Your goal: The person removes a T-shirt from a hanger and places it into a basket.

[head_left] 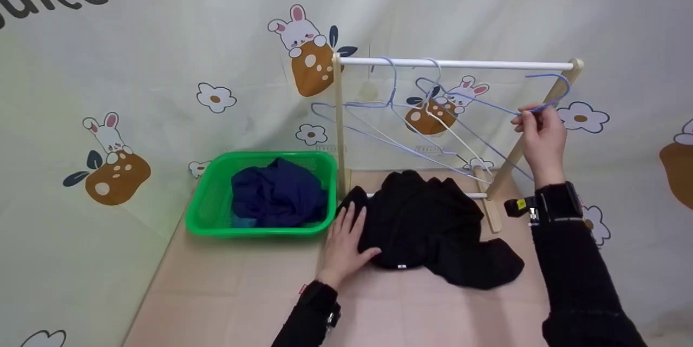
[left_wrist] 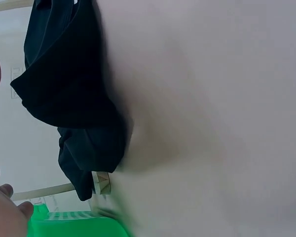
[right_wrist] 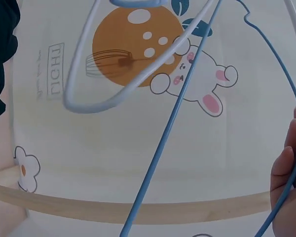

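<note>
In the head view, my right hand [head_left: 543, 138] pinches a blue wire hanger [head_left: 481, 102] close to its hook, at the rack's right side. The hook stands free of the rail, and the hanger's body slants down to the left and right. The right wrist view shows its blue wire [right_wrist: 172, 113] running past my fingers. A black garment [head_left: 417, 222] lies bunched on the table in front of the rack, one part spread to the right. My left hand [head_left: 345, 244] rests at the garment's left edge with fingers extended.
A wooden rack with a white rail [head_left: 487, 64] stands behind the garment. A bluish hanger [head_left: 393, 87] and a white hanger [head_left: 453, 135] hang from it. Left of them, a green basket [head_left: 260, 232] holds dark blue cloth [head_left: 276, 192]. A printed curtain backs the table.
</note>
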`<state>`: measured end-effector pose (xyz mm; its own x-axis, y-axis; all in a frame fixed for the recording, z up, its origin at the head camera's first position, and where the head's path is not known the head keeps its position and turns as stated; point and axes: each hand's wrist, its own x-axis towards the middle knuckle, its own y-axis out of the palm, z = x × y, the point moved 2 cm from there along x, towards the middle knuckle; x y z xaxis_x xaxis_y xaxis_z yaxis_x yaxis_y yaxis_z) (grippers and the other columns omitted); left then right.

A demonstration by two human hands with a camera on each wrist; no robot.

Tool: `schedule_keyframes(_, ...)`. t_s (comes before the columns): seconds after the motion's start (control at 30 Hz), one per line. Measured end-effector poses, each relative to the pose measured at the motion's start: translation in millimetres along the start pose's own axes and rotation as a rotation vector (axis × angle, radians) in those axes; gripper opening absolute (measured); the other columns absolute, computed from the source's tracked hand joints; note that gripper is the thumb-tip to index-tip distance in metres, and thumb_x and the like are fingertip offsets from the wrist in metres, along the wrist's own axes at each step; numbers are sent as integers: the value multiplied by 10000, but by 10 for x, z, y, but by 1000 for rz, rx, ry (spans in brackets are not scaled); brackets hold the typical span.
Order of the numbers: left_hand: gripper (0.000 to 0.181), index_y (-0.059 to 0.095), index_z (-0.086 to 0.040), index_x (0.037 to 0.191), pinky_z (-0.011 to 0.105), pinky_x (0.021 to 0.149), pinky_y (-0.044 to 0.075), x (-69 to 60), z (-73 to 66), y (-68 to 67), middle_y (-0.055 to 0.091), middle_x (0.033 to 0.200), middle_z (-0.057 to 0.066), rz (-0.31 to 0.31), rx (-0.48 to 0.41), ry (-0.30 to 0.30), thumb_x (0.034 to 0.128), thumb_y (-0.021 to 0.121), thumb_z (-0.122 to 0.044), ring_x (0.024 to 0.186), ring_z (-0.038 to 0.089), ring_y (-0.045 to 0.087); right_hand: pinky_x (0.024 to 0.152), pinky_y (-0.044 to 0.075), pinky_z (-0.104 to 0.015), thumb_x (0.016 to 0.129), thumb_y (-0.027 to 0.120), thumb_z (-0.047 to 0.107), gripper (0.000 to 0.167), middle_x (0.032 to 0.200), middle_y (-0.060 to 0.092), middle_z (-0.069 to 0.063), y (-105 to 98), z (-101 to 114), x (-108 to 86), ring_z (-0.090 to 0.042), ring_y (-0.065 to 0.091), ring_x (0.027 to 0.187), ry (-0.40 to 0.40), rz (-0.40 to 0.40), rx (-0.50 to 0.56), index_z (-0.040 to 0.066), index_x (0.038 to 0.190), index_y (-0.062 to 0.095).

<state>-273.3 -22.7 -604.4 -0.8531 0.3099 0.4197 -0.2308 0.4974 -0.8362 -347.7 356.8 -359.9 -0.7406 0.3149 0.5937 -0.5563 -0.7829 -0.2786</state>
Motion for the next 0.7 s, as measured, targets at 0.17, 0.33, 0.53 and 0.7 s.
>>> schedule_keyframes(0.17,988,257,-167,1583,606,1101,276,43,-29,53,210,1619,158,45,-8,-41,817,725,-579,1456,399,214,678,434,-175,1050,484,247,293,909,677,-54,96,141,163,-21,576,731,40,83,-159,9,1163,613)
schedule_keyframes(0.33,996,272,-156,1577,639,1087,269,46,-67,111,218,1613,175,54,-21,-40,801,751,-558,1448,415,225,646,421,-168,1051,478,270,311,950,694,-102,167,213,265,-19,561,716,38,118,-220,20,1171,619)
schedule_keyframes(0.53,990,262,-168,1581,670,1070,270,65,-93,165,214,1616,166,90,7,-49,814,719,-594,1457,402,212,634,417,-187,1053,472,263,313,984,701,-145,247,229,288,-14,549,703,53,173,-269,18,1191,612)
schedule_keyframes(0.7,988,240,-184,1588,643,1065,307,70,-126,233,211,1621,147,127,-10,-64,823,707,-599,1463,392,201,648,431,-179,1053,471,254,313,993,696,-166,287,156,240,-24,564,703,71,228,-279,15,1199,611)
